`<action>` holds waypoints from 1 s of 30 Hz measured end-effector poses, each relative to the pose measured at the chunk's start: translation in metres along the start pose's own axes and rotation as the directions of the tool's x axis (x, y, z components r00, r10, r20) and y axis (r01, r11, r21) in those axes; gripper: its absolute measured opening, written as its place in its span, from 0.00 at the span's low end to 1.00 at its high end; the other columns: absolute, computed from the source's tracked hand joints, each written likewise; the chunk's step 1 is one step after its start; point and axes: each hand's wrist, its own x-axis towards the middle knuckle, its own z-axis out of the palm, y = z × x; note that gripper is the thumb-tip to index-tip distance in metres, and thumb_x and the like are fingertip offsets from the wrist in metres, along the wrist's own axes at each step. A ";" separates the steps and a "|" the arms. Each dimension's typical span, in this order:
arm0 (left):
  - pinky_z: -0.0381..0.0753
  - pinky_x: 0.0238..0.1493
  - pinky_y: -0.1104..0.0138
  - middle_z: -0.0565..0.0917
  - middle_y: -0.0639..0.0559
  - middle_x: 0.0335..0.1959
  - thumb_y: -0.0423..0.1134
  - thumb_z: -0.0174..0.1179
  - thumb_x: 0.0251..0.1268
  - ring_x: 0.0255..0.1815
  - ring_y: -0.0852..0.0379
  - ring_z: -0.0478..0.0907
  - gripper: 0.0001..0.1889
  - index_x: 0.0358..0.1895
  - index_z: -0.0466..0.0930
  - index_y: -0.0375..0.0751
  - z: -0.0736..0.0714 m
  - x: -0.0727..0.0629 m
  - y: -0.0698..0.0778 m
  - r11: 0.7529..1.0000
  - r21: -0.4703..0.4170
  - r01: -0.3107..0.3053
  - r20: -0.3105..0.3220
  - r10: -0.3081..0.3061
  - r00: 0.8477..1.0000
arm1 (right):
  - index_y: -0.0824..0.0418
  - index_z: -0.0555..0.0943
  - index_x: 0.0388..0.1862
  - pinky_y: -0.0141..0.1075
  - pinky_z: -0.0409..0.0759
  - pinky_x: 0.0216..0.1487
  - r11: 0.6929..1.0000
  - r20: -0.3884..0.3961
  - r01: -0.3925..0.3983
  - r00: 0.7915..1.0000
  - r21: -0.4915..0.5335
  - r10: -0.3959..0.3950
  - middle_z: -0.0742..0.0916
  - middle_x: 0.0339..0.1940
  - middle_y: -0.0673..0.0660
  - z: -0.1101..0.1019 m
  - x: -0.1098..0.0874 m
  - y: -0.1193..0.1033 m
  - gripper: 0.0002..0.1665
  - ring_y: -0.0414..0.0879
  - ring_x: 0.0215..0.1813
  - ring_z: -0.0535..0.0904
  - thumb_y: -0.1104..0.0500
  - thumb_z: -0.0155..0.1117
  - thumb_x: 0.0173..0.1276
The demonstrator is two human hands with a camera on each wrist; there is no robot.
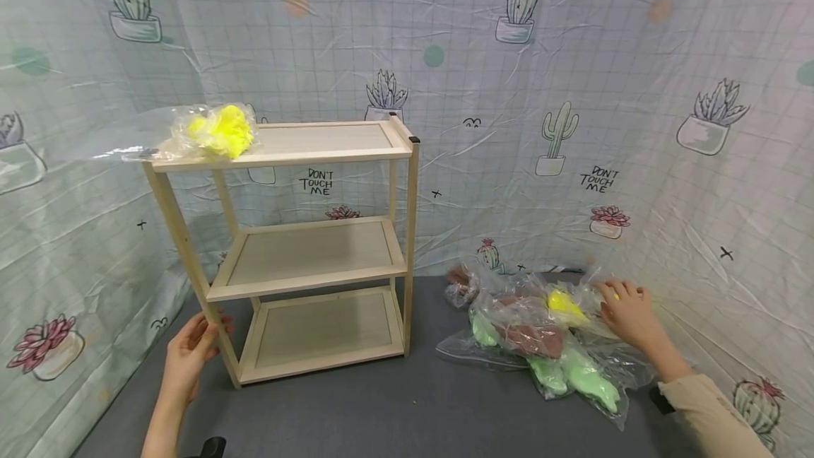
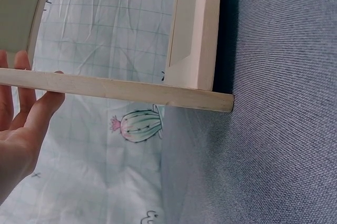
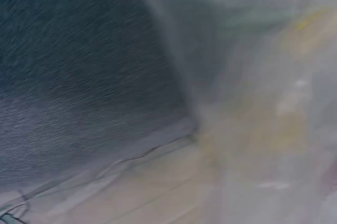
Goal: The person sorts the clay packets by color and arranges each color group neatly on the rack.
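My left hand (image 1: 189,353) grips the front left post of a pale wooden three-tier shelf (image 1: 311,285), low down near the bottom tier. In the left wrist view the thumb lies on one side of the post (image 2: 113,87) and the fingers show on the other. On the far right my right hand (image 1: 629,313) reaches onto a heap of clear plastic bags (image 1: 531,338), its fingers over a bag with something yellow. The bags hold yellow, brown and light green soft-looking items. Plastic fills much of the blurred right wrist view, and I cannot tell whether the fingers pinch it.
A clear bag with a bright yellow item (image 1: 229,133) lies on the left end of the top tier, its loose plastic hanging past the edge. Dark grey cloth (image 1: 356,408) covers the table. Cactus-print curtains (image 1: 470,90) surround it at the back and sides.
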 end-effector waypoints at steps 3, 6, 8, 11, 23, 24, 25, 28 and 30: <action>0.76 0.32 0.76 0.81 0.66 0.39 0.30 0.44 0.66 0.38 0.71 0.80 0.16 0.54 0.71 0.43 0.000 0.000 -0.001 1.000 0.008 0.003 -0.005 -0.003 1.000 | 0.63 0.72 0.46 0.55 0.61 0.35 0.999 0.045 -0.041 0.998 -0.027 0.042 0.77 0.39 0.67 0.003 -0.009 0.009 0.19 0.63 0.41 0.69 0.61 0.60 0.54; 0.76 0.32 0.77 0.81 0.67 0.39 0.30 0.44 0.66 0.39 0.71 0.79 0.16 0.55 0.71 0.44 0.001 0.000 -0.002 1.000 0.012 0.007 -0.007 -0.007 1.000 | 0.63 0.71 0.48 0.57 0.62 0.35 0.994 0.144 -0.095 0.984 -0.054 0.102 0.75 0.41 0.69 0.003 -0.016 0.016 0.26 0.65 0.42 0.69 0.63 0.64 0.48; 0.76 0.32 0.77 0.81 0.67 0.39 0.30 0.44 0.66 0.39 0.72 0.79 0.16 0.56 0.70 0.42 0.000 0.000 -0.002 1.000 0.012 0.005 -0.001 -0.005 1.000 | 0.63 0.70 0.49 0.57 0.62 0.35 0.990 0.210 -0.123 0.968 -0.066 0.135 0.74 0.43 0.70 0.002 -0.021 0.020 0.25 0.66 0.43 0.69 0.61 0.64 0.51; 0.76 0.32 0.76 0.81 0.66 0.39 0.33 0.46 0.66 0.39 0.71 0.79 0.16 0.56 0.69 0.38 -0.001 0.001 -0.005 1.000 0.014 -0.006 0.001 0.006 1.000 | 0.63 0.69 0.51 0.59 0.62 0.36 0.984 0.301 -0.159 0.937 -0.083 0.177 0.73 0.45 0.71 0.000 -0.026 0.024 0.25 0.67 0.45 0.68 0.57 0.62 0.56; 0.76 0.32 0.76 0.82 0.66 0.38 0.31 0.45 0.66 0.38 0.71 0.80 0.17 0.57 0.66 0.30 0.000 0.001 -0.003 1.000 -0.003 -0.006 -0.005 0.006 1.000 | 0.62 0.64 0.59 0.68 0.59 0.43 0.975 0.451 -0.216 0.866 -0.051 0.216 0.69 0.54 0.73 0.010 -0.041 0.029 0.38 0.72 0.52 0.65 0.41 0.59 0.58; 0.76 0.32 0.76 0.82 0.66 0.38 0.30 0.44 0.66 0.38 0.71 0.80 0.16 0.56 0.67 0.31 0.000 0.000 -0.002 1.000 -0.005 -0.005 -0.005 0.005 1.000 | 0.61 0.63 0.60 0.68 0.59 0.43 0.976 0.454 -0.214 0.865 -0.048 0.212 0.68 0.54 0.73 0.010 -0.042 0.028 0.39 0.72 0.52 0.64 0.41 0.59 0.57; 0.76 0.32 0.76 0.82 0.66 0.38 0.29 0.44 0.66 0.38 0.71 0.80 0.16 0.56 0.68 0.33 0.000 0.000 -0.002 1.000 -0.009 -0.004 -0.006 0.004 1.000 | 0.61 0.61 0.61 0.68 0.59 0.43 0.976 0.455 -0.211 0.866 -0.046 0.208 0.68 0.55 0.73 0.011 -0.043 0.028 0.41 0.72 0.53 0.64 0.40 0.60 0.56; 0.77 0.32 0.76 0.82 0.66 0.38 0.29 0.44 0.66 0.38 0.71 0.80 0.16 0.56 0.68 0.34 0.001 0.000 -0.001 1.000 -0.010 -0.002 -0.011 0.002 1.000 | 0.58 0.58 0.64 0.68 0.60 0.41 0.980 0.452 -0.195 0.871 -0.044 0.194 0.68 0.55 0.73 0.012 -0.045 0.027 0.44 0.73 0.52 0.66 0.40 0.62 0.54; 0.77 0.32 0.76 0.82 0.66 0.38 0.29 0.44 0.66 0.38 0.71 0.80 0.16 0.56 0.68 0.34 0.000 0.001 -0.001 1.000 -0.012 -0.002 -0.012 0.002 1.000 | 0.55 0.57 0.65 0.66 0.61 0.40 0.982 0.446 -0.184 0.876 -0.050 0.187 0.69 0.55 0.73 0.014 -0.045 0.026 0.45 0.72 0.51 0.67 0.41 0.63 0.53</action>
